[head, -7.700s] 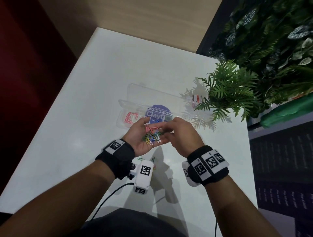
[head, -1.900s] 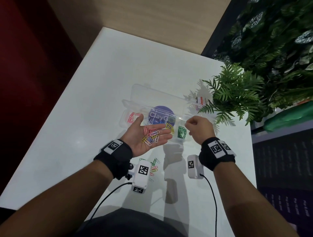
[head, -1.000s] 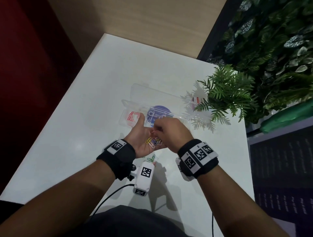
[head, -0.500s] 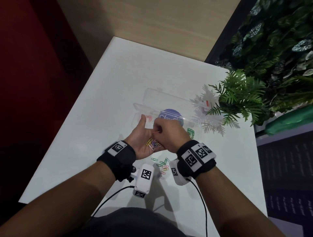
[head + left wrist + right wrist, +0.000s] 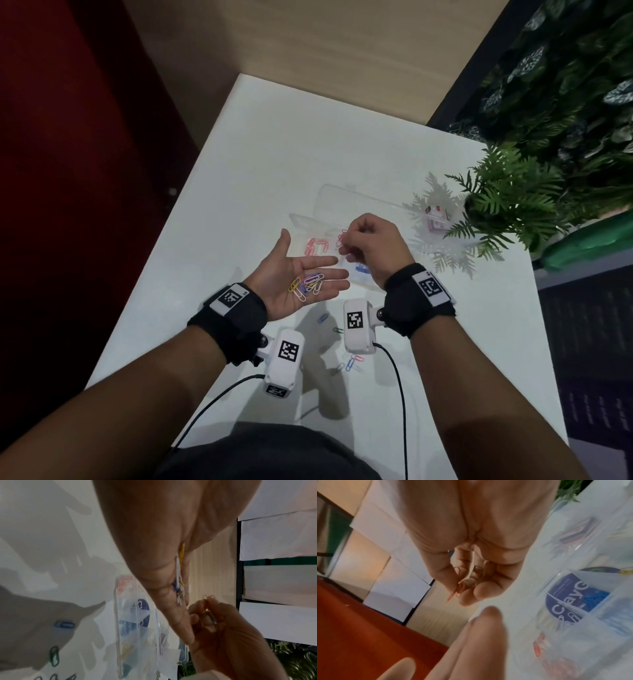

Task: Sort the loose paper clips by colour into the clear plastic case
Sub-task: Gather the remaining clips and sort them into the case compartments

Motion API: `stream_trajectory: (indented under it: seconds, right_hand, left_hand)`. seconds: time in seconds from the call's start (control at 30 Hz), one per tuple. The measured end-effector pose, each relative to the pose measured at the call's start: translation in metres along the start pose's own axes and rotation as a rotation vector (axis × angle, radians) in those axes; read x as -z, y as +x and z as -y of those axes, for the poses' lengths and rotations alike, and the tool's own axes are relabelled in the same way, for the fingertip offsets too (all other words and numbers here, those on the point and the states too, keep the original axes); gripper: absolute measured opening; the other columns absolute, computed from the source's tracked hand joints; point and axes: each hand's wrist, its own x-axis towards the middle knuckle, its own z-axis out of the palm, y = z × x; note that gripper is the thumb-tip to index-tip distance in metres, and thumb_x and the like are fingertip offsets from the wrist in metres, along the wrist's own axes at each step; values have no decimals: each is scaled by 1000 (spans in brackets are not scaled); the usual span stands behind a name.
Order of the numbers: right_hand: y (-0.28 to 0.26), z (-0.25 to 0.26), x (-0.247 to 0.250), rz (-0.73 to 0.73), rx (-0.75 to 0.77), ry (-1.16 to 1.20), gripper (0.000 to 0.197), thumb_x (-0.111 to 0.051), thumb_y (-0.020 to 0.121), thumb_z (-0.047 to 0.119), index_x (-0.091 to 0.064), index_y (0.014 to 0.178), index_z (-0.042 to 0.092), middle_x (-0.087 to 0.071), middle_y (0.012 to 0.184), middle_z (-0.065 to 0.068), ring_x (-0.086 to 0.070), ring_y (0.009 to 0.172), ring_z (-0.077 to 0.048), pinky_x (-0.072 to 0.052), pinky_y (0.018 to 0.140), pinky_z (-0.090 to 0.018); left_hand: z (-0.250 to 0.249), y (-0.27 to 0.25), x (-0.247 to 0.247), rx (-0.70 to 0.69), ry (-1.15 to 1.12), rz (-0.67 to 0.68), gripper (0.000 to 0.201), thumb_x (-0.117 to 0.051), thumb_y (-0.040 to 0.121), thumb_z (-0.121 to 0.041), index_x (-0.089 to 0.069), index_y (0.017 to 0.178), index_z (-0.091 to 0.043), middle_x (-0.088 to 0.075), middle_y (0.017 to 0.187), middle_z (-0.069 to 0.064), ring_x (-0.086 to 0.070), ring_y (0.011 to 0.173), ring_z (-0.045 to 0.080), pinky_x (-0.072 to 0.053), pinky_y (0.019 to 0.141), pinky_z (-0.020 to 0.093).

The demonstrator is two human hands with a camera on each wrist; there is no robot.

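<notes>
Nearest us, loose paper clips (image 5: 346, 364) in blue, green and pink lie scattered on the white bench (image 5: 260, 161), between the two wrist cameras. Above them we hold our left hand (image 5: 297, 274) palm up, fingers straight and relaxed, carrying a small heap of mixed clips (image 5: 307, 284): yellow, white, blue and pink. Our right hand (image 5: 371, 245) is raised just beyond the left fingertips, its fingers (image 5: 467, 595) curled and pinching a few pink clips (image 5: 341, 238); the right wrist view shows thin reddish wire between thumb and forefinger. Directly behind the hands the clear plastic case (image 5: 346, 205) lies open on the bench, its lid laid back. Its leftmost compartment holds red clips (image 5: 317, 245); a blue batch (image 5: 594, 597) sits beside a round blue label. A potted fern (image 5: 507, 205) stands at the far right.

Half a second earlier the right hand was pressed into the left palm; it has since lifted clear with the pink clips, and the left fingers have flattened.
</notes>
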Motion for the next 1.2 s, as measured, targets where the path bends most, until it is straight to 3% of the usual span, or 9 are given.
stream_trajectory:
  seconds: [0.2, 0.4, 0.53, 0.67, 0.77, 0.9, 1.07, 1.13, 1.2]
  right_hand:
    - [40, -18, -22, -50, -111, -206, 22, -60, 80, -3, -50, 66, 12, -62, 62, -6, -62, 56, -16, -47, 52, -24]
    - [74, -38, -42, -18, -210, -412, 20, -62, 80, 0, -60, 65, 13, -70, 75, -15, -71, 80, -31, -58, 80, -45]
    - [75, -42, -38, -2, -218, -468, 16, -63, 81, 1, -66, 96, 5, -71, 84, -17, -69, 77, -29, -57, 81, -44]
    - [54, -25, -27, -37, -50, -451, 11, -61, 84, 7, -65, 94, 9, -68, 85, -5, -66, 71, -19, -52, 64, -28]
    - [24, -6, -26, 1, 147, -540, 5, -67, 82, 14, -67, 86, 16, -65, 76, 6, -58, 67, -5, -42, 60, -13]
    - [-9, 6, -33, 226, 257, -745, 10, -66, 81, 17, -71, 89, 18, -66, 86, 0, -59, 78, -14, -46, 71, -28]
    - [-17, 4, -41, 343, 364, -1019, 16, -56, 85, 16, -70, 94, 17, -52, 86, -6, -53, 82, -23, -43, 70, -34]
    - [-18, 2, -43, 362, 357, -1081, 20, -55, 87, 20, -69, 100, 20, -52, 91, -6, -54, 87, -24, -47, 73, -38]
    - [-20, 3, -44, 384, 371, -1114, 18, -55, 86, 20, -68, 99, 20, -53, 93, -6, -55, 89, -25, -49, 76, -40]
  left_hand:
    - [-12, -3, 25, -32, -49, -49, 94, -21, 88, -73, -51, 125, 8, -60, 120, 32, -66, 98, 43, -53, 86, 47]
    - [-21, -2, 32, -74, -72, -75, 90, -20, 90, -70, -56, 116, 8, -62, 117, 32, -67, 97, 42, -52, 86, 47]
    - [-24, 1, 32, -79, -72, -88, 89, -21, 90, -70, -58, 114, 7, -62, 117, 31, -66, 99, 42, -52, 86, 47]
    - [-24, 5, 28, -83, -97, -98, 89, -22, 90, -70, -55, 118, 7, -62, 118, 31, -65, 101, 43, -52, 86, 47]
    - [-21, 7, 23, -82, -89, -87, 91, -21, 89, -71, -52, 124, 7, -60, 122, 30, -63, 106, 43, -53, 87, 47]
    - [-17, 7, 15, -77, -91, -12, 95, -15, 89, -72, -60, 116, 7, -68, 108, 22, -70, 89, 33, -53, 89, 45]
    - [-12, -2, 2, -60, -23, 21, 98, -10, 90, -71, -73, 94, 3, -71, 89, 18, -71, 77, 27, -58, 77, 38]
    - [-9, -4, 0, -57, 18, 14, 97, -9, 90, -71, -72, 97, 2, -71, 87, 16, -70, 75, 26, -58, 77, 35]
    - [-7, -4, 2, -57, 29, 4, 94, -10, 89, -72, -64, 114, 1, -70, 98, 17, -68, 83, 27, -56, 83, 36]
